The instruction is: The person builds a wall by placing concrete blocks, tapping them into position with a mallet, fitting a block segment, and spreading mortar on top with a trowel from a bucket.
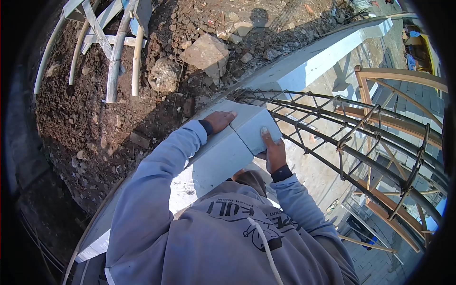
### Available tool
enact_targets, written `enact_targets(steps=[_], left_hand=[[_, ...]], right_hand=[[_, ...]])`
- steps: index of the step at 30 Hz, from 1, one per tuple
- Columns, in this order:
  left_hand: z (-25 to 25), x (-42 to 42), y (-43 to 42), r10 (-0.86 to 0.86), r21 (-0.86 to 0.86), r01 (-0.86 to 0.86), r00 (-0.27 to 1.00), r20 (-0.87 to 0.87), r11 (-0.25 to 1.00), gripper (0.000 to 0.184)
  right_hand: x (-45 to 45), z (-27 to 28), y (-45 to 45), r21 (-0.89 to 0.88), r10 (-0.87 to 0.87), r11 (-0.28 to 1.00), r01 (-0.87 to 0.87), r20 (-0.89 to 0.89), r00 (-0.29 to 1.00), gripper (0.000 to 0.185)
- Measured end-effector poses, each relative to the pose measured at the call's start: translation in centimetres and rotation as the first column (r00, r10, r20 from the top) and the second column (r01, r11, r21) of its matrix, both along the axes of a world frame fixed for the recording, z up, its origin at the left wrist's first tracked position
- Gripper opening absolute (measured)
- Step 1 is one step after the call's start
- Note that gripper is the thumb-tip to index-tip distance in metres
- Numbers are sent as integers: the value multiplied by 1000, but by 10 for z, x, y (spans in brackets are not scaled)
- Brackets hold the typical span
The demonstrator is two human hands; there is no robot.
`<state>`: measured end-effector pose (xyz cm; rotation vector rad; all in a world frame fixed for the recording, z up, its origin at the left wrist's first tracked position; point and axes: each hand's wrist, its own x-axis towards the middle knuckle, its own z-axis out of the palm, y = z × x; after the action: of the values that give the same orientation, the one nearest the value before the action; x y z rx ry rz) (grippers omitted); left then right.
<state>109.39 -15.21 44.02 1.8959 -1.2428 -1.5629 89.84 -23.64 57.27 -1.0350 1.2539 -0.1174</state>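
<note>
A pale block [254, 124] forms the end of a light block wall [216, 159], with a thin dark joint between it and its neighbour. My left hand [221, 121] lies on the wall's top beside that joint, fingers stretched toward the block. At the block's right end, my right hand [273, 153] grips the lower corner, its thumb on the face and its other fingers partly hidden underneath. Just right of the block stands a cage of dark steel rebar [342, 137].
Rocky brown soil with a large stone [207, 54] lies beyond the wall. Wooden poles [115, 61] stand at upper left. Another pale wall [318, 61] runs toward the upper right. Wooden frames [399, 78] stand behind the rebar.
</note>
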Motion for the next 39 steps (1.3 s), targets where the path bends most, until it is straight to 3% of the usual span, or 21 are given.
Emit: enact_targets(steps=[3, 9, 12, 16, 22, 24, 28, 31, 34, 37, 39], left_hand=[[9, 0, -1, 9, -14, -9, 1000, -5, 1000, 60], [9, 1, -1, -15, -8, 15, 1000, -1, 1000, 59], [7, 2, -3, -38, 2, 38, 999, -6, 999, 59], [7, 3, -2, -6, -16, 6, 1000, -8, 1000, 69], [-12, -1, 3, -31, -131, 38, 998, 53, 991, 67], [1, 3, 0, -56, -73, 58, 998, 29, 996, 68], [21, 4, -2, -32, 19, 32, 999, -10, 999, 69], [11, 0, 3, -83, -58, 88, 993, 81, 994, 48], [18, 2, 2, -73, -29, 74, 997, 39, 997, 52], [-3, 2, 2, -15, -45, 14, 1000, -16, 999, 68], [-5, 2, 3, 6, -23, -6, 1000, -18, 1000, 67]], right_hand=[[1, -2, 3, -45, -97, 994, 98, 21, 995, 45], [-1, -5, 3, -32, -106, 994, 108, 42, 993, 41], [-9, -19, 1, -102, 4, 995, 1, 44, 999, 57], [-10, -23, 2, -126, 7, 992, -1, 48, 999, 57], [-8, -22, 3, -118, -31, 992, 35, 34, 999, 52], [-2, -10, 5, -70, -116, 991, 118, 25, 993, 42], [-5, -13, 4, -73, -105, 992, 106, 14, 994, 46], [-4, -16, 5, -72, -91, 993, 93, 31, 995, 48], [-4, -13, 4, -65, -97, 993, 97, 3, 995, 50], [-8, -22, 5, -100, -110, 989, 110, 4, 994, 49], [-7, -20, 5, -94, -97, 991, 98, 11, 995, 49]])
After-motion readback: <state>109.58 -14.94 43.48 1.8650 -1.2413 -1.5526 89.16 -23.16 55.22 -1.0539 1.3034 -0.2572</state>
